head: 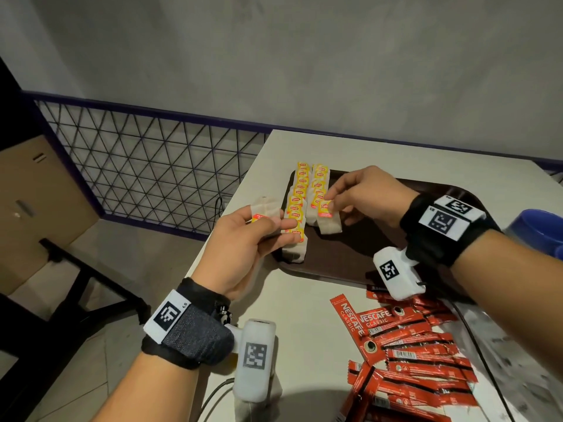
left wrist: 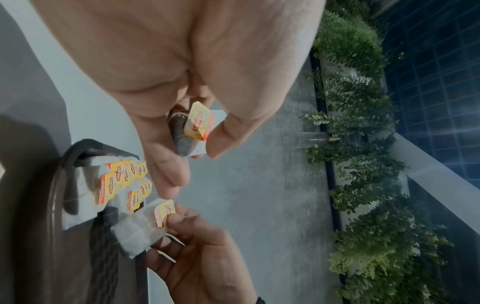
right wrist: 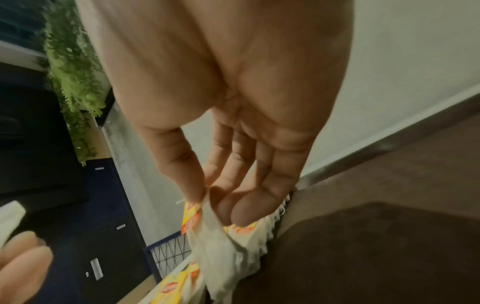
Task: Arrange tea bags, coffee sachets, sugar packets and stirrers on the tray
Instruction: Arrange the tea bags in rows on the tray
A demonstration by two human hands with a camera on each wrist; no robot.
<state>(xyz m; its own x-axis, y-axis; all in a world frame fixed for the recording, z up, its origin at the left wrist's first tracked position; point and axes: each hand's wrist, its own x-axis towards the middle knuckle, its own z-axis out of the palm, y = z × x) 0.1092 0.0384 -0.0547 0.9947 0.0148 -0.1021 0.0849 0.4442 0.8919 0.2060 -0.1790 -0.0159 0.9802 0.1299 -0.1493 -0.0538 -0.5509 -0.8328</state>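
- Far left in my head view: cardboard box point(head: 36, 208) on the floor, wire-mesh rail point(head: 146, 166) behind it w/ a purple frame.
- My left hand point(head: 243, 248) is up at the counter's point(head: 304, 330) left edge, just left of the tray. Fingers point(left wrist: 168, 164) and thumb clamped on a small bunch of tea bags point(head: 266, 210); left wrist view shows a yellow tag point(left wrist: 198, 121) pinched there w/ a dark bag behind it.
- Tray point(head: 344, 260): dark brown, on the counter's far half. Its left end carries two rows of tea bags point(head: 300, 202), yellow tags overlapping, running away from me. Left row looks longer, reaches nearer the front rim.
- My right hand point(head: 365, 196) is over the tray, just right of the rows. Thumb + forefinger pinched on the tag of one tea bag point(head: 327, 216); the bag hangs at the near end of the right row. Other fingers loosely out. Can't tell if that bag touches the tray yet; right wrist view is blurred, shows white paper drooping from the pinch point(right wrist: 210, 226).
- The two hands are near each other, not touching.
- Lower right, counter near me: heap of red coffee sachets point(head: 411, 354), off the tray, lying criss-cross.
- Far right edge: part of a blue container point(head: 539, 236), cut off by frame.
- Wrist cams strapped on both arms w/ marker tags.
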